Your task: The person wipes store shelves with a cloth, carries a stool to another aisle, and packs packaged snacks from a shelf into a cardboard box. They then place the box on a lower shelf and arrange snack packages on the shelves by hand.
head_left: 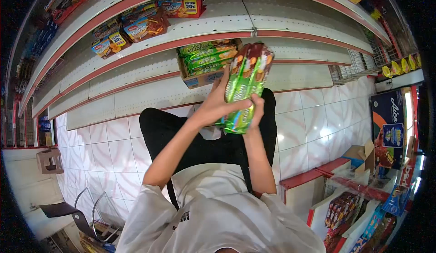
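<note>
From the head view, we see the left hand (216,102) and right hand (257,111) clamped around green biscuit packs (245,81), probably Sari Gandum, held outside the open carton (200,81), in which stacked Gandum packs (210,58) already lie.

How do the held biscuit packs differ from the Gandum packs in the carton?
The held biscuit packs run up the picture; the Gandum packs lie roughly crosswise. Left hand and right hand grip the held biscuit packs; the carton holds the Gandum packs. Both show green wrapping.
</note>
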A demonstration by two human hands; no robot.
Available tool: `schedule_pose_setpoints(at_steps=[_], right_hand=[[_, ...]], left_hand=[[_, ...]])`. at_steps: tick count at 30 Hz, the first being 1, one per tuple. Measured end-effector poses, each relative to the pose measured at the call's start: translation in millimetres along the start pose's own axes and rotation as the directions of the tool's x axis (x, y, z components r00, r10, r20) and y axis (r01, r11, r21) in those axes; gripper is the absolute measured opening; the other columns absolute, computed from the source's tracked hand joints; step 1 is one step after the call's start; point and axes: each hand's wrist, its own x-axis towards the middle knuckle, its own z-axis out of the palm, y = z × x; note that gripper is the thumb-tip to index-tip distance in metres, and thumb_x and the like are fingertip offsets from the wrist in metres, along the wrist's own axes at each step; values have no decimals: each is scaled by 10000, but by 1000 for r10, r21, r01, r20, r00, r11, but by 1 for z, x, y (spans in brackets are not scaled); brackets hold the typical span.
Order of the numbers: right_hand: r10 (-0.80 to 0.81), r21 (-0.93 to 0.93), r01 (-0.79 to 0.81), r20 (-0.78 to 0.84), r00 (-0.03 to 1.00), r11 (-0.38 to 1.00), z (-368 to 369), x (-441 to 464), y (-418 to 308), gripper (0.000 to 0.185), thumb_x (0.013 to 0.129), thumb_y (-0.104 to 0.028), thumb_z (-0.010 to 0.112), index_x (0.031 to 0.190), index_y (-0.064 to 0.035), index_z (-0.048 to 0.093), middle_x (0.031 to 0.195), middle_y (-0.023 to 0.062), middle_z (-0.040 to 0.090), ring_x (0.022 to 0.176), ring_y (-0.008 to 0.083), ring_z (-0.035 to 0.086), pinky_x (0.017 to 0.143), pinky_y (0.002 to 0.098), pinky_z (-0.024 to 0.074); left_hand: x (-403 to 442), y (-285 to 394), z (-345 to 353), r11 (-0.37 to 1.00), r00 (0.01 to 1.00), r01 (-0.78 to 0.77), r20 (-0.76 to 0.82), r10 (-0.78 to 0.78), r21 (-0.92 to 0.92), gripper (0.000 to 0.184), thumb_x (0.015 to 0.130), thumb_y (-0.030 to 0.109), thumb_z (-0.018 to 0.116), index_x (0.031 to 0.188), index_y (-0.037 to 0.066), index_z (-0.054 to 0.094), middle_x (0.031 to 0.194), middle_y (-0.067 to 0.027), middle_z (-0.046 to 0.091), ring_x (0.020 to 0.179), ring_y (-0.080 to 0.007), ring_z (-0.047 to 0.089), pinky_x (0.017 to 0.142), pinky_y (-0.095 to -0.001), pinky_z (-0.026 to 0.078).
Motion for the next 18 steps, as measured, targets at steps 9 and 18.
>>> schedule_pose_setpoints(at_steps=[9, 18], right_hand=[[86, -51, -83, 57, 995, 995, 27, 47, 71, 507, 906, -429, 374, 1272, -83, 432, 1220, 68, 518, 1107, 188, 511, 946, 365, 404], [159, -363, -208, -159, 974, 908, 47, 74, 51, 445, 899, -338, 476, 1249, -78, 390, 1208, 110, 487, 1083, 203, 522, 862, 372, 479]], left_hand=[[52, 3, -103, 842, 954, -101, 290, -69, 530, 1064, 617, 371, 715, 1461, 56, 150, 1344, -322, 333, 1253, -415, 340, 1050, -385, 289], [82, -36, -125, 852, 956, -88, 285, -73, 516, 1011, 609, 306, 702, 1446, 30, 207, 1334, -278, 391, 1242, -373, 369, 1045, -367, 295]])
